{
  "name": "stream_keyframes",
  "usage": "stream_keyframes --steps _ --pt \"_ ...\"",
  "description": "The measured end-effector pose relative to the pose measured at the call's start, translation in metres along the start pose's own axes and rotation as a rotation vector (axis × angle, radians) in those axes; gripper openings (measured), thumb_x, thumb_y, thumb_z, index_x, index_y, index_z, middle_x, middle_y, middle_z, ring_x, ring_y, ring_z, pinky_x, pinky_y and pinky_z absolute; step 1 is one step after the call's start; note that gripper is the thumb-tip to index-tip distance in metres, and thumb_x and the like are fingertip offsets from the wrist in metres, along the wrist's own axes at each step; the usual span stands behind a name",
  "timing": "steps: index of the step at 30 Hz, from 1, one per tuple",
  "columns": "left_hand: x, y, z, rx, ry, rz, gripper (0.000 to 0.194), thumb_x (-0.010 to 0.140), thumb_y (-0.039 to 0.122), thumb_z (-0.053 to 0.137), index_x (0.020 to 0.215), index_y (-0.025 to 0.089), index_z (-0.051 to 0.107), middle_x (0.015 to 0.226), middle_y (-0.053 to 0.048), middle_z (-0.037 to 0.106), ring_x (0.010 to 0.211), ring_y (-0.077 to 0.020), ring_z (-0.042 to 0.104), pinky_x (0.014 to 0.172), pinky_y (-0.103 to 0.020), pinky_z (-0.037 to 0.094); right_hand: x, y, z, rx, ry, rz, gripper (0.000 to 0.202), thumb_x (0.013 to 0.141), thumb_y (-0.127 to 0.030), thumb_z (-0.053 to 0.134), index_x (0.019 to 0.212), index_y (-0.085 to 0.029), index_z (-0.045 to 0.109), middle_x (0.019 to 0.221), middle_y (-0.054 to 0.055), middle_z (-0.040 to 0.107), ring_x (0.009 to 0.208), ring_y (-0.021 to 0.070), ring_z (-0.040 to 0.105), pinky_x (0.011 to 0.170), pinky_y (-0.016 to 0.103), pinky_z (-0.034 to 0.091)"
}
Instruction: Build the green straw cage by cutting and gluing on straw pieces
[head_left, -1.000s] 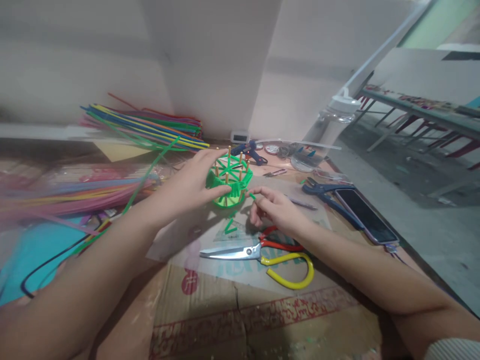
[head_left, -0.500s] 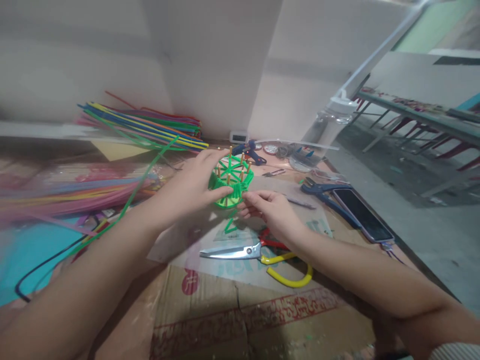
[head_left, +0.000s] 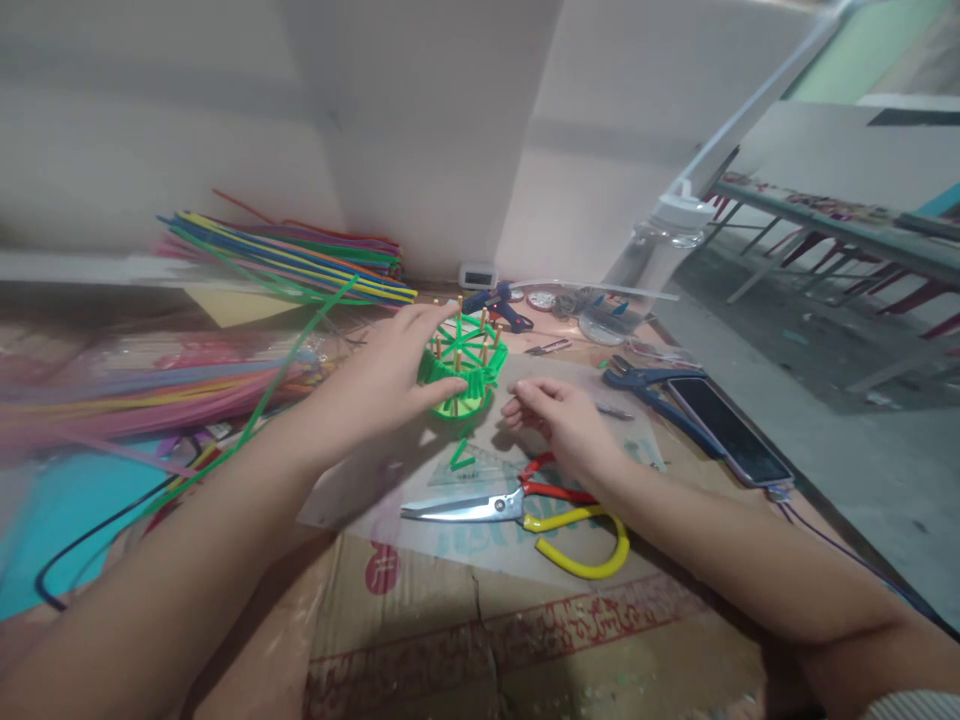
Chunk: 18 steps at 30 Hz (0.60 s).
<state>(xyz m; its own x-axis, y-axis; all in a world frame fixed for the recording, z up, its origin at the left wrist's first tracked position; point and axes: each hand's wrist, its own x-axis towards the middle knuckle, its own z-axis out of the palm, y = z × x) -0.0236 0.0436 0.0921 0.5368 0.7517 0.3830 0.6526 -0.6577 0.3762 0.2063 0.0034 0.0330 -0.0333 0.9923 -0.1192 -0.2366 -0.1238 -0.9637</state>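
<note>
My left hand (head_left: 394, 370) is closed around the left side of a small round basket (head_left: 480, 383) made of green fuzzy pipe cleaners. Its spoked top has several short wooden sticks standing up through it, and my thumb presses its front wall. Just right of the basket, apart from it, is my right hand (head_left: 559, 420), with thumb and fingertips pinched together; anything between them is too small to make out. A bent green pipe cleaner piece (head_left: 461, 457) lies in front of the basket. Scissors (head_left: 465, 508) with red and yellow handles rest below my right hand.
Bundled coloured pipe cleaners (head_left: 300, 255) lie at the back left. Behind the basket is a blue glue gun (head_left: 487, 298). Pliers (head_left: 664, 405) and a phone (head_left: 727, 430) lie by the right table edge, near a clear bottle (head_left: 652, 260). Cardboard (head_left: 420, 650) covers the front.
My right hand has moved a little to the right, away from the basket's front wall. My left hand keeps its hold on the basket, which has hardly moved.
</note>
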Motion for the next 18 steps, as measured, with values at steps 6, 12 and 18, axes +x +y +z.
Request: stream_keyframes --steps 6,12,18 --pt "0.001 0.001 0.000 0.001 -0.015 0.000 0.072 0.089 0.046 0.066 0.150 0.021 0.037 0.150 -0.014 0.046 0.140 -0.0305 0.043 0.117 -0.049 0.035 0.032 -0.041 -0.068 -0.086 0.189 -0.289 0.032 0.070 -0.043 0.085 0.078 -0.016 0.070 0.073 0.005 0.075 0.060 0.0120 0.067 0.064 0.026 0.057" --pt "0.002 -0.003 -0.002 0.020 0.000 0.012 0.074 0.088 0.048 0.067 0.149 0.020 0.037 0.151 -0.015 0.044 0.141 -0.0307 0.042 0.117 -0.050 0.036 0.038 -0.069 -0.101 -0.289 0.281 -0.417 0.025 0.081 -0.043 0.076 0.085 -0.018 0.073 0.075 0.006 0.076 0.064 0.0150 0.069 0.067 0.030 0.059" --pt "-0.010 0.030 -0.027 0.178 0.323 0.073 0.052 0.092 0.046 0.064 0.138 0.026 0.052 0.140 -0.009 0.053 0.133 -0.0296 0.047 0.116 -0.050 0.037 -0.012 -0.060 -0.040 -0.385 -0.091 -0.243 0.019 0.080 -0.035 0.079 0.074 -0.019 0.074 0.069 0.004 0.075 0.061 0.0151 0.069 0.064 0.030 0.060"
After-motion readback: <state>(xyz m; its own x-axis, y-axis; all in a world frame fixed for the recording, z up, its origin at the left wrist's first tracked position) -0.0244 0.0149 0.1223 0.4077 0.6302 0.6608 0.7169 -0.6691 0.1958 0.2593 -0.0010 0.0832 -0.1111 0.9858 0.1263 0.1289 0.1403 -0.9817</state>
